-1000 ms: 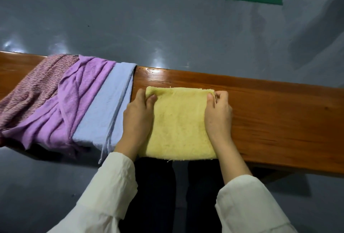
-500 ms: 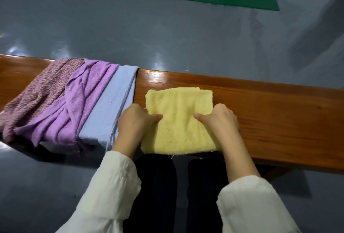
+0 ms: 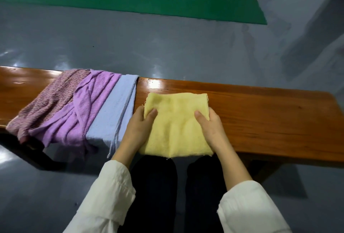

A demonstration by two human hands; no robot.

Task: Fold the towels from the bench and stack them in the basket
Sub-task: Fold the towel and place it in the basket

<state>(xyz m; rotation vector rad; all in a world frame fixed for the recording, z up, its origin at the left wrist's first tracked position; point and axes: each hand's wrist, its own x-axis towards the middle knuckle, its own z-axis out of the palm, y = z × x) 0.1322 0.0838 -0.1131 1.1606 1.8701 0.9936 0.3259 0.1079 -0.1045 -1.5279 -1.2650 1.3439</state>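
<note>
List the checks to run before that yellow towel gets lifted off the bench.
1. Yellow towel folded flat on the bench: ok.
2. Left hand pinches its left edge, thumb on top: ok.
3. Right hand pinches its right edge: ok.
4. Apart from the light blue towel: ok.
5. Basket in view: not ok, none visible.
6. Other towels folded: not ok; purple towel and mauve towel lie draped.

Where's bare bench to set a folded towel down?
Open: bench right of the yellow towel, to its end; far-left stretch beyond the mauve towel. Crowded: purple towel and blue towel overlap beside it; left hand and right hand grip the yellow towel's sides.
</note>
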